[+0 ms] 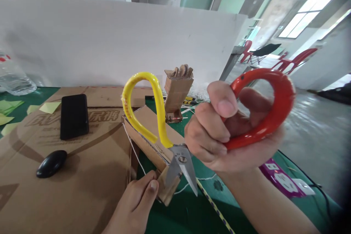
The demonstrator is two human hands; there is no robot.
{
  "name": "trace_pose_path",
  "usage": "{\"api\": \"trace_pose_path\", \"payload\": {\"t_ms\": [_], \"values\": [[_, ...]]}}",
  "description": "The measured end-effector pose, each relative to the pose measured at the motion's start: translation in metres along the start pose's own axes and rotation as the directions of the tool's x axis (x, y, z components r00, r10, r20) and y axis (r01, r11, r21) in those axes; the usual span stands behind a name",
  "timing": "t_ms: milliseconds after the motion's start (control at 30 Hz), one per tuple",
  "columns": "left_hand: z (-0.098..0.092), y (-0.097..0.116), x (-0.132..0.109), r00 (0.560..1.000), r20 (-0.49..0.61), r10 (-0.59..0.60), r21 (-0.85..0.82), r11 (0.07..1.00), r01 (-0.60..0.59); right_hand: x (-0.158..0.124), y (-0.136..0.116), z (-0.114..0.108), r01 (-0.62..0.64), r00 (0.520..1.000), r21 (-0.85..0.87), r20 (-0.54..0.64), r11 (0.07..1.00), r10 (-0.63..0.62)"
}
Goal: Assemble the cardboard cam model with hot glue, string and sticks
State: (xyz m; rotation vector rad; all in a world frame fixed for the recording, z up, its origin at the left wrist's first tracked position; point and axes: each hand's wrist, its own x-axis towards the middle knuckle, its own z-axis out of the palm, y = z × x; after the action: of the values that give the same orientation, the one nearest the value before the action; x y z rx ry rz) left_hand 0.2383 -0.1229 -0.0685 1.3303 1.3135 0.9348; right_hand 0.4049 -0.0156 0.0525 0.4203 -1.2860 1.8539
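Observation:
My right hand (pixel 219 131) is closed round the red handle loop (pixel 271 106) of a pair of scissors held up close to the camera. The scissors' yellow handle loop (pixel 148 106) sticks up to the left, and the short steel blades (pixel 182 168) are parted over a small folded cardboard piece (pixel 148 135). My left hand (pixel 137 204) pinches the lower end of that cardboard piece, beside a thin white string (pixel 134 150) that runs along it.
A flat cardboard sheet (pixel 82 175) lies on the green table (pixel 197 212), with a black phone (pixel 74 115) and a black oval object (pixel 51 163) on it. A small cardboard stand (pixel 177 91), yellow paper scraps (pixel 49 107), a plastic bottle (pixel 13 78) and a white partition (pixel 109 40) are behind. A purple power strip (pixel 279 179) lies right.

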Motion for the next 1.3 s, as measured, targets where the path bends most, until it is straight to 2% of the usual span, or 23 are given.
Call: {"api": "trace_pose_path", "payload": {"t_ms": [133,467,700,933,1167,1300], "values": [[-0.002,-0.005,0.001,0.997,0.078,0.001,-0.009,1.000,0.000,0.003,0.003,0.003,0.025,1.000,0.010,-0.018,1.000,-0.025],[-0.002,-0.008,-0.003,0.998,0.054,0.030,-0.096,0.995,-0.025,0.002,0.006,0.002,0.044,0.995,-0.004,0.089,0.999,-0.043],[-0.002,-0.006,-0.004,0.996,0.085,0.023,-0.082,0.997,-0.016,0.003,0.009,0.003,0.050,0.995,0.020,0.089,0.999,-0.052],[-0.002,-0.005,-0.003,0.995,0.095,0.029,-0.068,0.997,-0.023,0.000,0.005,0.005,-0.033,0.997,-0.026,0.070,0.999,0.034],[-0.002,-0.007,-0.003,0.994,0.101,0.043,-0.053,0.998,-0.038,0.002,0.013,0.005,0.011,0.995,0.048,0.098,0.999,-0.016],[-0.003,-0.006,-0.003,0.993,0.105,0.061,-0.043,0.997,-0.057,0.002,0.013,0.004,-0.006,0.995,0.042,0.103,0.999,0.002]]}}
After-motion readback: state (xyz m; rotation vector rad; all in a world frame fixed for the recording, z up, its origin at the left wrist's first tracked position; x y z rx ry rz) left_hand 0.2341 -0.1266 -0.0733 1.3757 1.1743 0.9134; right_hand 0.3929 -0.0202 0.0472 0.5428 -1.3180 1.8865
